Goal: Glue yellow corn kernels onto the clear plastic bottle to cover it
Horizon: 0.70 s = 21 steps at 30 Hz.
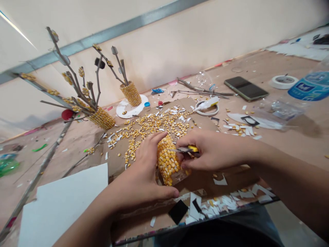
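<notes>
A cylinder covered in yellow corn kernels [168,159] lies tilted on a piece of cardboard; a strip near its lower right end is bare of kernels. Around its left side curves my left hand [147,168], fingers along the top and thumb by the near end, gripping it. My right hand [203,149] is closed on a utility knife [192,149] with a yellow body. Its metal blade points left, across the kernels. Part of the knife is hidden inside my fingers. Loose corn kernels [144,125] are scattered just behind the cylinder.
Two kernel-covered pots with twigs [102,118] [131,94] stand at the back left. White paper [66,202] lies at left. A glue bottle [209,103], a phone [246,88], a tape roll [284,81] and a plastic bottle [311,84] are at right. Paper scraps [223,202] line the front edge.
</notes>
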Tool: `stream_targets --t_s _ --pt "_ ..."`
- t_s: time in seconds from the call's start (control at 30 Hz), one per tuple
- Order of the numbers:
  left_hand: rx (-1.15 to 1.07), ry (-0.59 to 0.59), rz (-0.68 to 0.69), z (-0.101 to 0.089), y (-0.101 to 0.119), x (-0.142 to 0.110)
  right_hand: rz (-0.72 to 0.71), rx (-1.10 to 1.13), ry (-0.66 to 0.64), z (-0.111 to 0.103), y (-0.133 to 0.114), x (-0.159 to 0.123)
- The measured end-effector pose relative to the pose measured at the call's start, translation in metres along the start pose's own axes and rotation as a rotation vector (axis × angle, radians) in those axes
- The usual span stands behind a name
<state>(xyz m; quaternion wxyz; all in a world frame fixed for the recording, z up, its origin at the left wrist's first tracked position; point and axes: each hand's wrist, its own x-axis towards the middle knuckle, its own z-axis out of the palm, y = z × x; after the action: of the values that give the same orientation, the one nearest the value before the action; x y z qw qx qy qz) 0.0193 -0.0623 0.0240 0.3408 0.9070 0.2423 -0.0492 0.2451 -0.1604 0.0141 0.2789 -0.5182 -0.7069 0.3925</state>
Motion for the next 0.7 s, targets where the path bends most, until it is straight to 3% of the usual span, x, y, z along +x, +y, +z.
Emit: stream_targets --t_s 0.7 --pt "-0.023 0.009 0.01 0.0022 0.004 0.0026 0.026 -0.069 0.086 0.0082 -0.0018 -0.0001"
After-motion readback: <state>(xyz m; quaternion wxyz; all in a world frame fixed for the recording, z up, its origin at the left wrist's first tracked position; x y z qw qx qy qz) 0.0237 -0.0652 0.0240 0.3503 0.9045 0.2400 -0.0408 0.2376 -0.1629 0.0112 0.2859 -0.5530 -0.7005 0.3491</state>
